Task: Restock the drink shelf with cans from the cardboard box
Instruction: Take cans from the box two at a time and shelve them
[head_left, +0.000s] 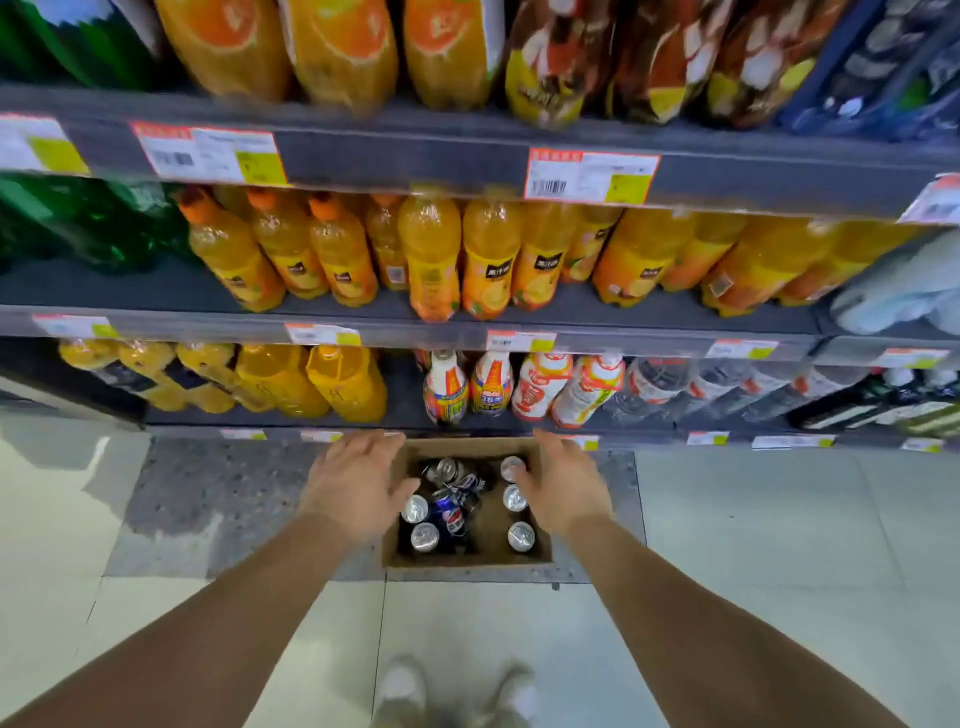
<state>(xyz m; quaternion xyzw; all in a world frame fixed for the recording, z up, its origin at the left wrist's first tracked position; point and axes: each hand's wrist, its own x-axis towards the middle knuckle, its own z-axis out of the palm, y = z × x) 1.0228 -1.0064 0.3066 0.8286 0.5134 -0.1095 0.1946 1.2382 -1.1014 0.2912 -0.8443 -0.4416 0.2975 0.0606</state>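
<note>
Cardboard box (470, 560) between open hands; cans (425, 537) inside, ungripped.

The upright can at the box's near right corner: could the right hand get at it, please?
Probably yes: the can stands uncovered in the open box, and the right hand hovers beside it, fingers spread.

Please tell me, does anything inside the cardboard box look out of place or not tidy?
Yes. In the cardboard box, several cans in the middle lie tipped on their sides, while the cans along the edges stand upright.

Head camera looks steeply down, facing shelves (467, 322), seemingly at arm's reach.
</note>
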